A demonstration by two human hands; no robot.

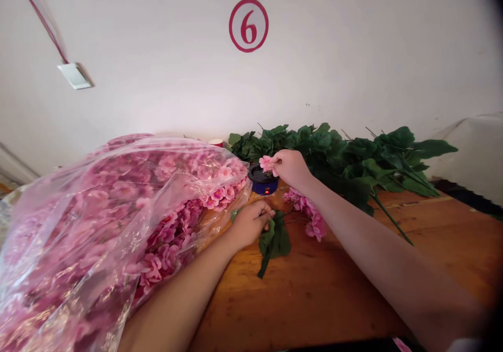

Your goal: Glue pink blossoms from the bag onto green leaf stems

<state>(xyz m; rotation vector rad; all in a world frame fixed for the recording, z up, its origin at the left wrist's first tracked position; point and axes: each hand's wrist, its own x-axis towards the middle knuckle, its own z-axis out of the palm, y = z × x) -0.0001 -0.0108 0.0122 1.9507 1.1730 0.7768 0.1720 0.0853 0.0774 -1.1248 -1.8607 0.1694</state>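
- Left side now, pink artificial blossoms (157, 237) heaped in a clear plastic bag (98, 184): one nudge could slump them towards the hands.
- Centre, left hand (249, 224) gripping a green leaf sprig (275, 242): a loose hold could drop it.
- Right, right hand (288, 168) pinching a pink blossom (267, 164) above a blue round holder (263, 182): a slip could tip the holder.

a plain white wall (157, 37) fills the back, softly lit, with a red-ringed number 6 sign (249, 25) (painted or a sticker, can't tell) and a small white wall box (74, 75) trailing a red cord (41, 19), above a brown wooden counter (314, 299).
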